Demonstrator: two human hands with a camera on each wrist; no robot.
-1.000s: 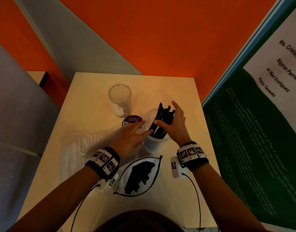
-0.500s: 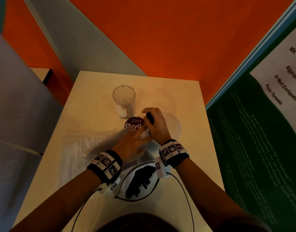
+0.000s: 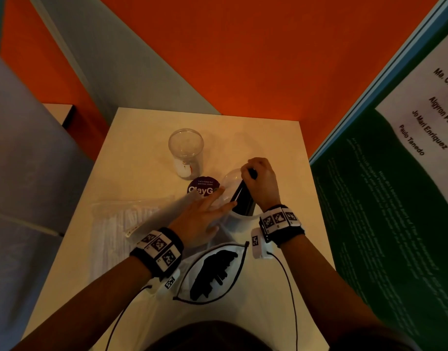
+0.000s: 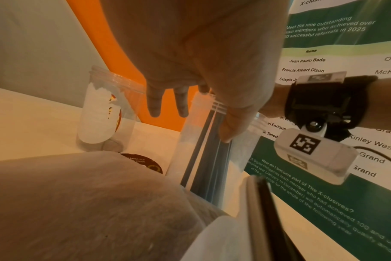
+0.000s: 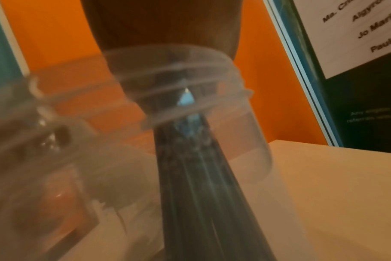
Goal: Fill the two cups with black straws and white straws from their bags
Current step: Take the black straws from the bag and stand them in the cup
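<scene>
An empty clear cup (image 3: 186,148) stands upright at mid-table. To its right a second clear cup (image 3: 228,179) holds a bundle of black straws (image 3: 243,201). My right hand (image 3: 248,173) grips the tops of those straws above the rim; the right wrist view shows the black straws (image 5: 201,185) running down inside the cup (image 5: 248,141). The straight fingers of my left hand (image 3: 218,201) lie against the cup's left side, and its thumb (image 4: 230,130) touches the wall. A clear bag of white straws (image 3: 116,231) lies flat at the left. An open bag (image 3: 212,269) with black straws inside sits near me.
A round purple sticker (image 3: 202,186) lies on the table (image 3: 281,148) between the cups. An orange wall stands behind the table, and a green and white poster board (image 3: 382,224) stands close on the right. Wrist cables trail over the front edge.
My right hand went from spread over loose black straws to a closed grip on their tops, gathering them into one bundle in the cup. My left hand stayed at the cup.
</scene>
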